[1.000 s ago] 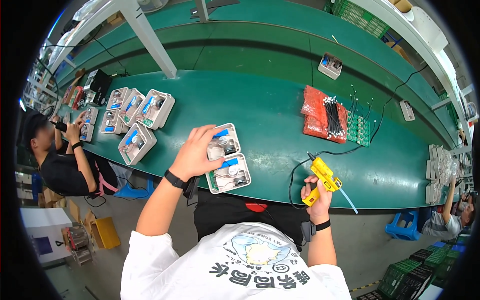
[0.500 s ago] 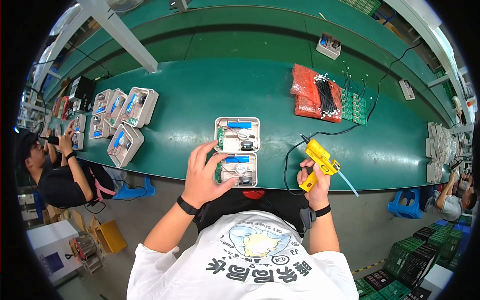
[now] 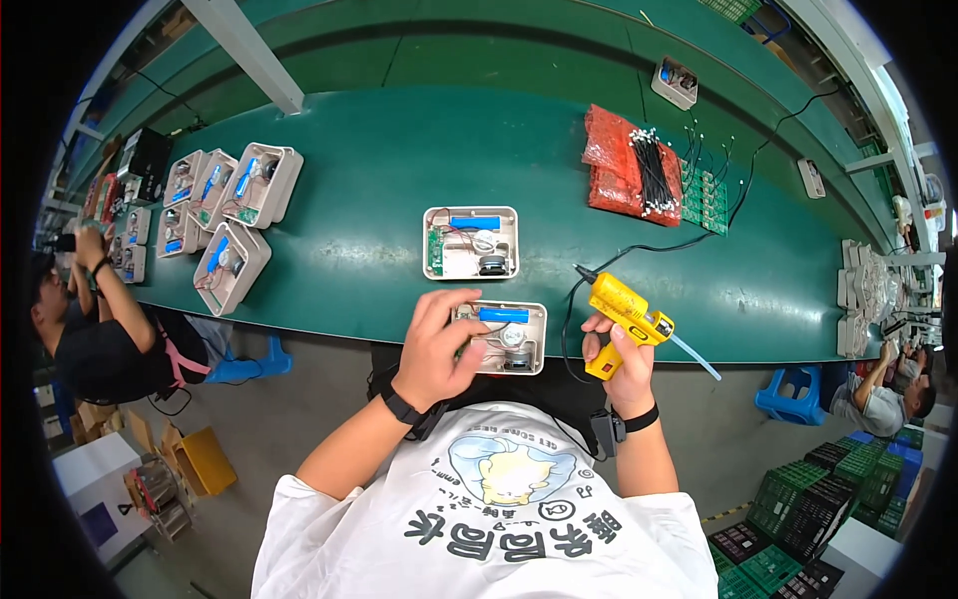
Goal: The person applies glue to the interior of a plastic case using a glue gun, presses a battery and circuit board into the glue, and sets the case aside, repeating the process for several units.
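Note:
My left hand (image 3: 436, 349) grips the left end of a near white plastic housing (image 3: 537, 344) at the table's front edge, its fingers curved over that end. Inside this housing are a blue cylindrical battery (image 3: 504, 315), a round white part (image 3: 512, 336) and a black round part; my fingers hide its left side. In my right hand (image 3: 627, 369) is a yellow glue gun (image 3: 621, 304), its dark nozzle pointing up and left, a pale glue stick (image 3: 696, 357) out of its back. Beyond the near housing lies a similar open housing (image 3: 470, 270) with a green circuit board (image 3: 436, 252).
Several filled housings (image 3: 264, 190) stand at the left. Red bubble bags (image 3: 611, 185) with black wires (image 3: 654, 175) and green circuit boards (image 3: 706, 205) lie at the far right. A black cord (image 3: 654, 248) crosses the table. People sit at both sides, one by a blue stool (image 3: 788, 399).
The near housing has shifted right and away from the far one, with my left hand on it; a gap now parts them. The glue gun has moved slightly left in my right hand.

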A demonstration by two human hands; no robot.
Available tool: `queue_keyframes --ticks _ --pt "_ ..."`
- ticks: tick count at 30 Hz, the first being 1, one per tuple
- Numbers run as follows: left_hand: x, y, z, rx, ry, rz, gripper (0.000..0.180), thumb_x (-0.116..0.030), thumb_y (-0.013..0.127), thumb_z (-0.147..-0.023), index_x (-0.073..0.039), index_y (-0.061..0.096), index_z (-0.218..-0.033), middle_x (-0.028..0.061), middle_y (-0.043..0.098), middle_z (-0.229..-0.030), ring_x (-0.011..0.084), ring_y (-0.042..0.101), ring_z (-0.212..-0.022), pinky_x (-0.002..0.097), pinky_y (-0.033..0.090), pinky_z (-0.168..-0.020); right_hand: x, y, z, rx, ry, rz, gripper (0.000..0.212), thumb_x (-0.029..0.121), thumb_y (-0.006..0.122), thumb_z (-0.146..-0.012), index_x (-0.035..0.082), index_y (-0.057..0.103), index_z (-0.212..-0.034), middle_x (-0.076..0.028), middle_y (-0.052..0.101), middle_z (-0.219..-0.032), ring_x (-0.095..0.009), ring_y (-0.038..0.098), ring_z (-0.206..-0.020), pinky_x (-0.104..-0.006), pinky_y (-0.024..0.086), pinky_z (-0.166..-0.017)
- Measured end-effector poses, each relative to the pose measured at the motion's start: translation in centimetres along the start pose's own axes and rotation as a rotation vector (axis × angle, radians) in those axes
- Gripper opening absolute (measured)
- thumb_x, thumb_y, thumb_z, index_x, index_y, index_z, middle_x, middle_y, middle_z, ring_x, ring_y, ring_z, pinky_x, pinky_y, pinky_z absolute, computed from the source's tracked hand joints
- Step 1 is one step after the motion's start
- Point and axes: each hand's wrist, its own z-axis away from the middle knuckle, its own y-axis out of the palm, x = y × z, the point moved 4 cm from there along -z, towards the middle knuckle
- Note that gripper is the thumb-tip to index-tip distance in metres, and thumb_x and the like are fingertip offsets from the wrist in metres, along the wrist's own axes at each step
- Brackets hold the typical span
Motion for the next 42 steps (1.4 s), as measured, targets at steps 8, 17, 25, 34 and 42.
queue_keyframes --ticks 8,17,25,34,42 --pt "-0.4 -0.7 -3.4 0.082 -0.042 -0.110 0.006 -0.011 0.083 -0.090 -0.007 0.083 -0.094 0.0053 0.078 -0.116 0.0267 0.070 -0.101 0.0417 0.059 -0.085 1.1 0.6 1.7 0.082 0.014 0.104 0.024 0.022 0.068 -0.105 -0.001 0.068 -0.111 -0.021 0.072 -0.114 -0.021 0.067 -0.078 -0.0343 0.056 -0.071" --pt "-1.1 1.0 -4.5 0.395 -0.004 -0.382 0.017 -0.012 0.089 -0.086 -0.005 0.073 -0.088 0.0060 0.079 -0.118 0.0274 0.074 -0.095 0.0391 0.062 -0.085 1.6 1.4 1.9 0.086 0.092 0.129 0.023 0.022 0.070 -0.104 0.000 0.069 -0.112 -0.021 0.075 -0.112 -0.020 0.068 -0.077 -0.0332 0.057 -0.070" --pt "1.1 1.9 0.0 -0.257 -0.039 0.220 0.026 0.004 0.067 -0.105 -0.002 0.053 -0.126 0.0169 0.074 -0.119 0.0218 0.076 -0.098 0.0390 0.065 -0.087 2.3 4.0 2.1 0.140 0.364 0.446 0.029 0.021 0.070 -0.108 0.001 0.073 -0.128 -0.014 0.079 -0.110 -0.018 0.071 -0.077 -0.0334 0.061 -0.072" --pt "2.6 4.1 2.4 -0.390 -0.210 0.590 0.027 0.003 0.060 -0.110 0.003 0.049 -0.134 0.0215 0.067 -0.128 0.0173 0.074 -0.096 0.0322 0.064 -0.083 1.1 9.3 -0.3 0.294 0.045 0.988 0.030 0.021 0.070 -0.105 0.003 0.076 -0.130 -0.023 0.079 -0.107 -0.045 0.076 -0.094 -0.0459 0.060 -0.078" --pt "1.8 2.6 1.1 -0.287 -0.294 0.469 0.025 -0.003 0.057 -0.113 0.003 0.059 -0.138 0.0137 0.062 -0.116 0.0139 0.069 -0.084 0.0286 0.062 -0.074 1.8 8.1 0.4 0.213 0.287 0.840 0.031 0.022 0.074 -0.107 0.000 0.076 -0.129 -0.011 0.079 -0.099 -0.021 0.072 -0.079 -0.0349 0.058 -0.070"
